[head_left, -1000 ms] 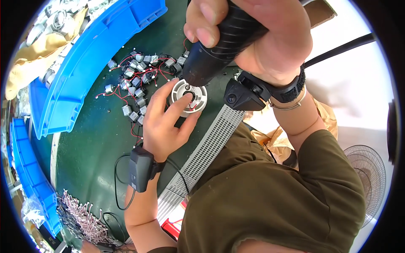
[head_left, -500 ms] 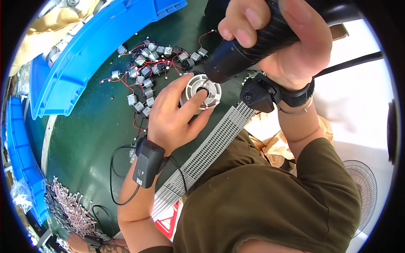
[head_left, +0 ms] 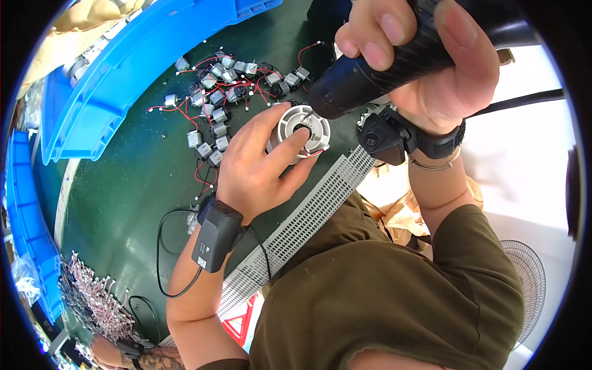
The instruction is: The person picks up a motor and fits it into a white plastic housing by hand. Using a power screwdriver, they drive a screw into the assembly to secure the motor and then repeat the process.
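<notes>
My left hand (head_left: 251,161) is wrapped round a white round plastic housing (head_left: 322,131) with a ringed, slotted face, its index finger pressed at the dark centre. A short red wire shows at the housing's lower edge. In my right hand (head_left: 465,83) is a black electric screwdriver (head_left: 351,86), tilted, its thin bit pointing down at the housing's face beside that finger. Whether the bit sits in a screw is too small to tell. Just beyond the left hand lie several small silver motors (head_left: 218,115) with red and black wires.
Blue plastic bins (head_left: 92,114) stand along the left of the green tabletop (head_left: 117,203). A pile of small wired parts (head_left: 92,290) lies at the lower left, near another person's hand (head_left: 106,351). A perforated grey strip (head_left: 308,209) edges the table; a fan (head_left: 524,277) stands at right.
Both hands, the screwdriver and the housing appear slightly further right, along with a small shift of the whole view. The grips are the same.
</notes>
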### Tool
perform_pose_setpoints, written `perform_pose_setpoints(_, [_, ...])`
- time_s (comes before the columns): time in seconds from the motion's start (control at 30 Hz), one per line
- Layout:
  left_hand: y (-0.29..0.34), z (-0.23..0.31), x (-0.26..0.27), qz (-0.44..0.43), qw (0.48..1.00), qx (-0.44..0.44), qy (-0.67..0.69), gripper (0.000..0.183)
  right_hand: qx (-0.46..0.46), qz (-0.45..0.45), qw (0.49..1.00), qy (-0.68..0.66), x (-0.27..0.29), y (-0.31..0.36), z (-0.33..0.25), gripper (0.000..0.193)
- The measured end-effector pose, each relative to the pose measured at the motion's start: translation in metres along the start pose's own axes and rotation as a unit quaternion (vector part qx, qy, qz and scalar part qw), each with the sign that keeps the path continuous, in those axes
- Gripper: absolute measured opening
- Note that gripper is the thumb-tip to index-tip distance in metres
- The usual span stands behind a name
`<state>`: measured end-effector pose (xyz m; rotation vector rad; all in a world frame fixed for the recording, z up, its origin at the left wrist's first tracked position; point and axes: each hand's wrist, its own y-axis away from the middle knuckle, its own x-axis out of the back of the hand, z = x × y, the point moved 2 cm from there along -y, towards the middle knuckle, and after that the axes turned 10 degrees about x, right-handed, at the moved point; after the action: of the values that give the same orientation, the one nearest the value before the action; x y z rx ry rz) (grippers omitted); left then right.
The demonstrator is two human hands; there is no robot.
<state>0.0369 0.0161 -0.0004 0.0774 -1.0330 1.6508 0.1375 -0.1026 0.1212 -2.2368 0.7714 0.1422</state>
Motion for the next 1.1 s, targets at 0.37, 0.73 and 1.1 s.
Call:
perform_pose_setpoints(0.37, [-0.002,-0.002,0.000,-0.012,1.000,0.002,0.008,0.032,0.009,-0.005,0.980,0.199,0.006,-0.014,0.000,0.050])
perform_pose_setpoints(0.73, [-0.006,-0.002,0.008,-0.024,1.000,-0.002,0.020,0.034,-0.060,0.064,0.981,0.171,-0.021,-0.005,-0.005,0.049])
perform_pose_setpoints(1.1, [0.010,-0.034,0.144,0.131,0.962,0.214,-0.103,0.041,0.202,0.055,0.948,0.240,-0.022,-0.022,-0.042,0.032])
